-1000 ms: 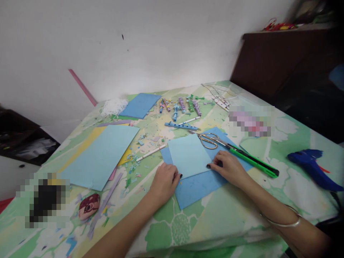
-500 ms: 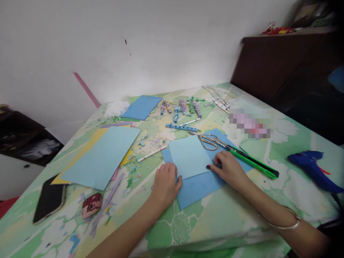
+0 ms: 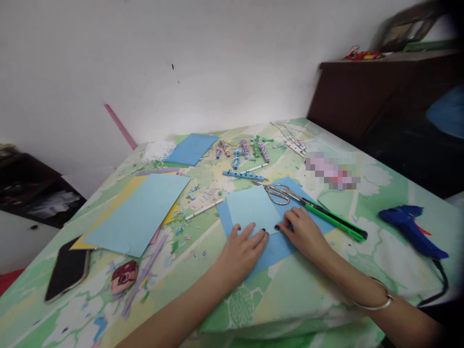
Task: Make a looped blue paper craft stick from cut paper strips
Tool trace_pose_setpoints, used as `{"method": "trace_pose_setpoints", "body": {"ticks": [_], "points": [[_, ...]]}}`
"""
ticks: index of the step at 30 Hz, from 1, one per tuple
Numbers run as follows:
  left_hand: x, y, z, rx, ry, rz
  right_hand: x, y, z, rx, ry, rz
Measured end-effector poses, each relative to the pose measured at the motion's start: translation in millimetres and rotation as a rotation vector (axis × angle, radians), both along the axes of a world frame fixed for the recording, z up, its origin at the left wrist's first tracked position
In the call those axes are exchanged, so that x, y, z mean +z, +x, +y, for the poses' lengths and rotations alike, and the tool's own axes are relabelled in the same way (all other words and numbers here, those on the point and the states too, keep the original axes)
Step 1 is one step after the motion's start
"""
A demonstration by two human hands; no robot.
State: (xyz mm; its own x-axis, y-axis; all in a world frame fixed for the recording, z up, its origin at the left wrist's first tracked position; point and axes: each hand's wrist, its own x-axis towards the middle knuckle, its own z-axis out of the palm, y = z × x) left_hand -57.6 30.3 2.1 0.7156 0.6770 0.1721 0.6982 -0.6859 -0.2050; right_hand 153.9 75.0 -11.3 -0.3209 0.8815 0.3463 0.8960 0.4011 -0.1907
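A small light blue sheet (image 3: pixel 250 208) lies on a larger darker blue sheet (image 3: pixel 282 246) in front of me. My left hand (image 3: pixel 242 251) rests flat with spread fingers across the lower edge of the light sheet. At that sheet's lower right corner, my right hand (image 3: pixel 302 234) has its fingers curled and its thumb tip at the edge. A small dark bit shows under its curled fingers, too hidden to name. Gold-handled scissors (image 3: pixel 278 193) and a green box cutter (image 3: pixel 337 221) lie just beyond my right hand.
Left are stacked coloured sheets (image 3: pixel 134 212), a phone (image 3: pixel 68 268) and a dark red case (image 3: pixel 124 277). Decorated small tubes (image 3: pixel 243 149), a blue tube (image 3: pixel 242 175), white sticks (image 3: pixel 205 210) and paper scraps lie farther back. A blue glue gun (image 3: pixel 411 229) lies right.
My left hand has moved right and up onto the light blue sheet, its fingers spreading. My right hand stays at the sheet's corner. The view has shifted slightly.
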Motion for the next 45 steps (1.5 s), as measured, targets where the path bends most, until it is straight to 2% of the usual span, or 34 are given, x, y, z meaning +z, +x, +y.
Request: {"method": "trace_pose_setpoints", "body": {"ticks": [4, 7, 10, 12, 15, 20, 25, 29, 31, 34, 36, 40, 45], "points": [[1.7, 3.6, -2.8, 0.021, -0.030, -0.010, 5.7, -7.7, -7.9, -0.003, 0.060, -0.113], [0.6, 6.8, -6.8, 0.050, -0.049, -0.017, 3.9, -18.3, -26.5, 0.154, 0.131, -0.174], [-2.2, 8.3, -11.2, 0.076, -0.061, -0.012, -4.6, -26.0, -47.9, 0.299, 0.193, -0.143], [-3.9, 7.9, -14.0, 0.089, -0.061, -0.015, -8.8, -26.7, -57.8, 0.303, 0.195, -0.121], [-4.9, 4.7, -18.3, 0.104, -0.037, -0.028, -6.7, -21.6, -64.4, 0.278, 0.107, -0.114], [-5.2, -9.6, -28.1, 0.145, 0.033, -0.041, 2.4, -5.2, -64.7, 0.235, 0.003, -0.145], [-8.6, -27.4, -42.6, 0.199, 0.039, -0.074, 1.2, 8.6, -62.5, 0.203, 0.023, -0.176], [-5.6, -35.7, -44.4, 0.197, 0.022, -0.098, 9.0, 7.9, -58.2, 0.221, 0.069, -0.188], [1.2, -36.1, -38.4, 0.159, -0.037, -0.066, 14.0, 3.7, -53.6, 0.291, 0.092, -0.216], [14.7, -30.9, -25.1, 0.070, -0.115, 0.014, 16.8, -4.5, -45.0, 0.513, 0.085, -0.237], [21.4, -25.0, -17.1, 0.031, -0.122, 0.057, 15.1, -9.5, -40.2, 0.607, 0.062, -0.222], [23.6, -16.4, -8.3, 0.010, -0.086, 0.096, 10.8, -14.3, -36.3, 0.599, 0.038, -0.190], [18.2, -20.3, -7.6, -0.042, -0.090, 0.079, 12.3, -13.1, -34.0, 0.619, 0.046, -0.200]]}}
